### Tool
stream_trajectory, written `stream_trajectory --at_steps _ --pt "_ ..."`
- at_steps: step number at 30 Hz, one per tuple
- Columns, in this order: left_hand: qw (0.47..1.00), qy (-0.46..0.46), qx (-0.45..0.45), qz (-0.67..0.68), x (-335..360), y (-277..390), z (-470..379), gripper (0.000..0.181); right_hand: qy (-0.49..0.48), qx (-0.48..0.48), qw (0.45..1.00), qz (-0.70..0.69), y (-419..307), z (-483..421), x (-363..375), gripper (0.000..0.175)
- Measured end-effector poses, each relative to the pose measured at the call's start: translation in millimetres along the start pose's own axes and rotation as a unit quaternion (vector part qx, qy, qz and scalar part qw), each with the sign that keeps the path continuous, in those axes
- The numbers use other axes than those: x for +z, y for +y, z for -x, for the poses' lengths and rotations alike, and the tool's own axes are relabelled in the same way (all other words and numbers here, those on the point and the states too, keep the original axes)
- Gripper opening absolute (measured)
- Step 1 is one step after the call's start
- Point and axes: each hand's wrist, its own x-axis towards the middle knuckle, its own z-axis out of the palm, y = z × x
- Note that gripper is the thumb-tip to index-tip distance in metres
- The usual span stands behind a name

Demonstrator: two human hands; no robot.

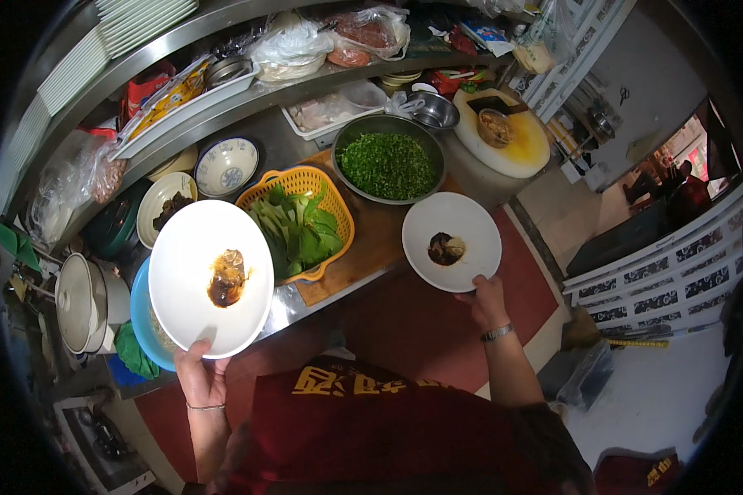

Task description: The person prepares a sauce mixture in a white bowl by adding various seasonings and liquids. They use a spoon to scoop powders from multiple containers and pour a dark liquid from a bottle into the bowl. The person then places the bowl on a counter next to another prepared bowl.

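Observation:
My left hand point(202, 371) grips the near rim of a white bowl point(186, 278), thumb on top. Dark brown sauce with a paler paste point(228, 278) lies inside it. On the right, my right hand point(488, 300) holds a second white bowl point(424, 269) by its near rim. That one also has dark sauce and a pale seasoning point(447, 249) in its middle. Between the two bowls stands a yellow plastic basket point(343, 210) of green leafy vegetables point(303, 229). A metal basin point(441, 182) full of chopped green herbs point(387, 164) sits just beyond the right bowl.
Basket and basin rest on a wooden board point(319, 294) at the counter's front edge. Behind my left bowl is a blue basin point(141, 309), with a lidded white pot point(77, 303) farther left. A round white cutting board point(526, 151) carries a small tub point(495, 128). A steel shelf point(402, 65) overhangs the back.

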Motion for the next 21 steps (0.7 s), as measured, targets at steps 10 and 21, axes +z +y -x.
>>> stream_trajectory --at_steps 10,21 --pt "0.999 0.041 0.025 -0.004 46.5 0.8 -22.1 0.054 0.014 0.014 0.999 0.031 -20.5 -55.6 -35.2 0.031" --pt "0.999 0.045 0.028 -0.004 130.1 -71.4 51.5 0.051 -0.171 0.007 0.983 0.071 -64.2 -155.2 -24.3 0.033"
